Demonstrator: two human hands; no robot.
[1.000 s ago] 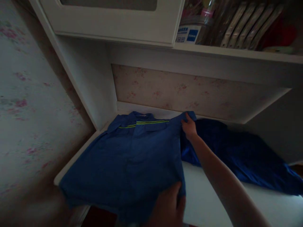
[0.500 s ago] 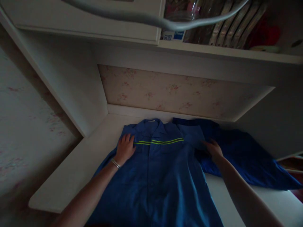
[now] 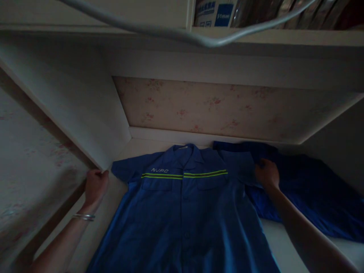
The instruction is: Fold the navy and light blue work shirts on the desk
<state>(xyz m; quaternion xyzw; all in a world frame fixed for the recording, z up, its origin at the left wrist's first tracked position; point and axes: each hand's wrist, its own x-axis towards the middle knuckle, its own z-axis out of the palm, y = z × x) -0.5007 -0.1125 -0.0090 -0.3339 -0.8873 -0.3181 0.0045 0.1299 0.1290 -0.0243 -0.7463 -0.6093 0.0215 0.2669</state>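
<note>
A blue short-sleeved shirt (image 3: pixel 184 212) with a yellow-green chest stripe and white lettering lies flat, front up, on a white desk (image 3: pixel 284 246). My left hand (image 3: pixel 95 185), with a silver bracelet (image 3: pixel 83 217) at the wrist, is curled at the tip of the shirt's left sleeve, by the desk's side panel. My right hand (image 3: pixel 267 173) is closed on the end of the right sleeve, where it overlaps a second dark blue garment (image 3: pixel 307 189).
A white side panel (image 3: pixel 71 110) walls the desk on the left; floral wallpaper backs it. A shelf above holds a box with a blue label (image 3: pixel 216 13). A grey cable (image 3: pixel 182 35) hangs across the top of the view.
My left hand moved from the shirt's chest out to the left, and the left sleeve now lies spread out. The right hand stayed at the right sleeve. The view tilted upward.
</note>
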